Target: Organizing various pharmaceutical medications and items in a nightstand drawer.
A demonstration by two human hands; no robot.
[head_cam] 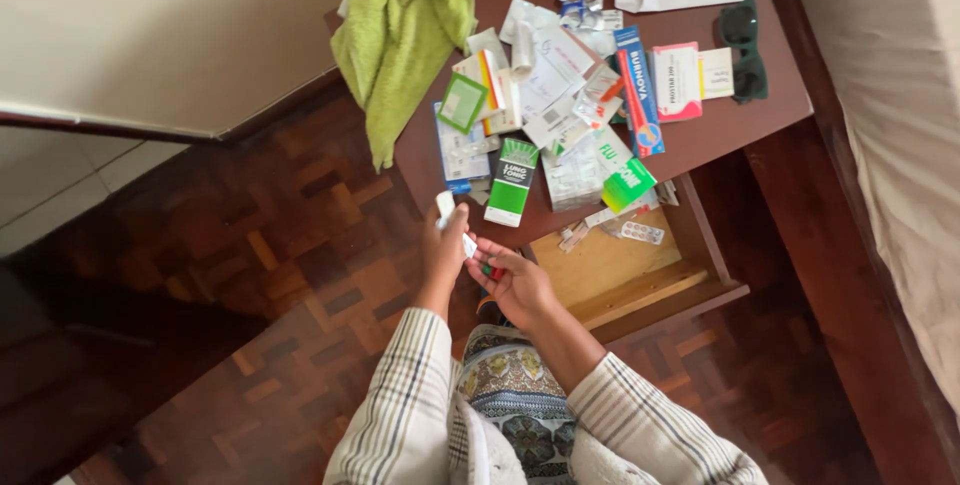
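Upper left of centre, a green towel (402, 35) hangs over the corner of the dark wooden bedside table (760, 110). Just below centre, the left hand (443, 250) is closed around a small white packet (446, 209), holding it upright. Touching it, the right hand (517, 283) is half curled, fingertips pinching the packet's lower end; something red shows in the palm, too small to identify. Above the hands a green-and-white box (513, 181) lies among scattered medicine boxes. Right of centre, the open drawer (640, 275) holds a blister strip (641, 233).
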